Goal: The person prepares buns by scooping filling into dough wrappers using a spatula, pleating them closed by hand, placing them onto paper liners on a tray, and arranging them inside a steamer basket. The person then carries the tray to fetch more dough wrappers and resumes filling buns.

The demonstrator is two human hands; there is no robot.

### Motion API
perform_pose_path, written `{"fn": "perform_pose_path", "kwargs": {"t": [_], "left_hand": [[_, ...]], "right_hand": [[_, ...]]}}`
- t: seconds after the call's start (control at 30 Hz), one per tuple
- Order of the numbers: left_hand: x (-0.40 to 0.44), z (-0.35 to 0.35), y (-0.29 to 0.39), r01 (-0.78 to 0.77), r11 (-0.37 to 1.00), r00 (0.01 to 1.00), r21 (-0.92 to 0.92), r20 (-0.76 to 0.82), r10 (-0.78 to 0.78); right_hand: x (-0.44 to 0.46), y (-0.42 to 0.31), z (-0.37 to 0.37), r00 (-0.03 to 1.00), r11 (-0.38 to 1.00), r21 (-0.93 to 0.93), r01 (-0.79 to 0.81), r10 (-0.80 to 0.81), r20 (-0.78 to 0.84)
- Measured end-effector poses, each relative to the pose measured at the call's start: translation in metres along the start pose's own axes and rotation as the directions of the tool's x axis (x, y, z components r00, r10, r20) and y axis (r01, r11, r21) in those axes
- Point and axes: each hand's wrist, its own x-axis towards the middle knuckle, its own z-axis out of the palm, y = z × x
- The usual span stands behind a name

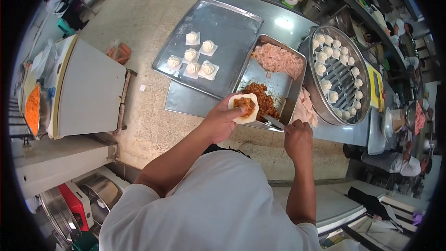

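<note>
At the frame's centre, the left grip (pixel 221 120) holds a pale, round wrapper (pixel 254 100) topped with chunky reddish-brown filling (pixel 250 106) (its underside hidden); the right grip (pixel 298 135) clasps a metal tool (pixel 273 122), handle mostly covered.

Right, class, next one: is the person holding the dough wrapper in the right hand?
No, the left hand holds the wrapper, while the right hand grips a metal tool.

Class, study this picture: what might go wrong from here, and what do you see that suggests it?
1. The open dough round in the left hand bears loose filling; some might spill if it tilts.
2. Brown mixture and pink minced meat share one pan; a wide sweep of the spatula in the right hand could mix them.
</note>
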Motion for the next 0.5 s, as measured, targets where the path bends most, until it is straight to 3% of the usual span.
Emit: {"fn": "perform_pose_path", "kwargs": {"t": [0.03, 0.07, 0.1, 0.13, 0.17, 0.23, 0.27, 0.4, 0.47, 0.5], "left_hand": [[-0.003, 0.000, 0.001, 0.019, 1.000, 1.000, -0.007, 0.011, -0.019], [-0.005, 0.001, 0.002, 0.003, 1.000, 0.997, 0.000, 0.073, -0.003], [-0.004, 0.003, 0.005, -0.015, 1.000, 0.991, 0.005, 0.136, 0.014], [-0.006, 0.005, 0.007, 0.006, 1.000, 0.983, -0.012, 0.183, -0.004], [-0.008, 0.007, 0.010, 0.029, 0.999, 0.981, -0.018, 0.194, -0.025], [-0.012, 0.010, 0.015, 0.049, 0.998, 0.965, 0.029, 0.258, -0.055], [-0.013, 0.008, 0.017, 0.060, 0.998, 0.961, 0.037, 0.267, -0.068], [-0.015, 0.007, 0.019, -0.002, 0.990, 0.946, 0.140, 0.320, -0.043], [-0.017, 0.007, 0.020, -0.032, 0.984, 0.944, 0.174, 0.328, -0.027], [-0.019, 0.008, 0.022, -0.108, 0.937, 0.941, 0.331, 0.337, -0.010]], "right_hand": [[-0.001, -0.010, -0.001, 0.990, 0.997, 0.052, 0.057, -0.050, -0.133], [-0.001, -0.022, 0.001, 0.991, 0.999, 0.039, 0.034, -0.029, -0.131], [-0.001, -0.036, 0.004, 0.991, 0.919, 0.393, 0.007, 0.047, -0.128], [-0.003, -0.050, 0.006, 0.988, 0.717, 0.697, -0.016, 0.119, -0.100], [-0.003, -0.064, 0.008, 0.986, 0.723, 0.689, -0.037, 0.139, -0.093], [-0.001, -0.089, 0.011, 0.960, 0.332, 0.937, -0.109, 0.279, 0.013], [-0.002, -0.092, 0.015, 0.948, 0.257, 0.956, -0.142, 0.313, 0.057], [0.000, -0.100, 0.013, 0.932, 0.247, 0.964, -0.095, 0.363, -0.002], [0.000, -0.101, 0.004, 0.954, 0.470, 0.878, -0.096, 0.295, -0.054], [-0.002, -0.101, -0.001, 0.953, 0.470, 0.878, -0.097, 0.299, -0.055]]}}
